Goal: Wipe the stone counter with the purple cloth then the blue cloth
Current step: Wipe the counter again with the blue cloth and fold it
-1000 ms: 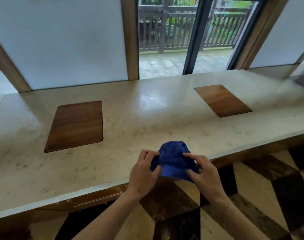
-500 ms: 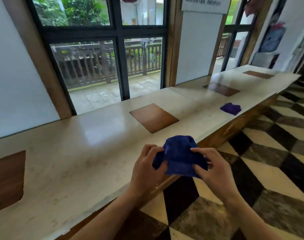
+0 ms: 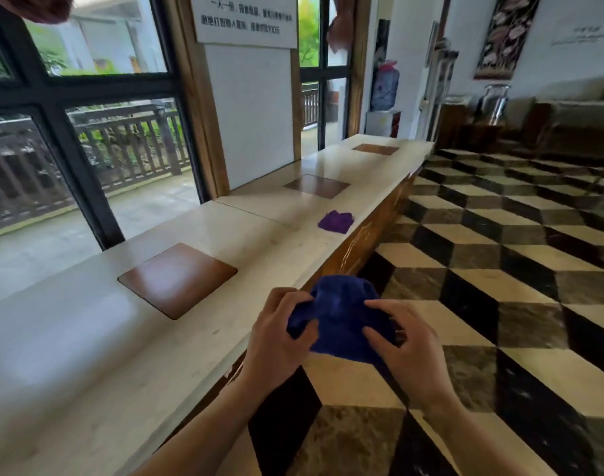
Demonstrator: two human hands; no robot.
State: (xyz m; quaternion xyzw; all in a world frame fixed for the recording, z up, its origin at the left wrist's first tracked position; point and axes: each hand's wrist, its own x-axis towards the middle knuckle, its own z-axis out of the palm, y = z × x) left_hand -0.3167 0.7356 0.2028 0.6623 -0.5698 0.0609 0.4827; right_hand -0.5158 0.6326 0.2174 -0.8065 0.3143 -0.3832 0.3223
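A bunched blue cloth point(image 3: 340, 321) is held in the air between both hands, just off the front edge of the pale stone counter point(image 3: 87, 338). My left hand point(image 3: 276, 334) grips its left side and my right hand point(image 3: 405, 352) grips its right side. The purple cloth point(image 3: 335, 221) lies crumpled on the counter farther along, close to the front edge, well beyond my hands. The counter runs away from me toward the far right.
Three brown wooden insets point(image 3: 177, 278) point(image 3: 317, 185) point(image 3: 375, 149) sit in the counter top. Windows and a white panel with a sign point(image 3: 247, 18) back the counter. A checkered black and cream floor point(image 3: 500, 286) spreads to the right, with furniture at the far wall.
My view has swung to the right along the counter, bringing the purple cloth and the room into sight. Both hands have kept hold of the blue cloth in front of me.
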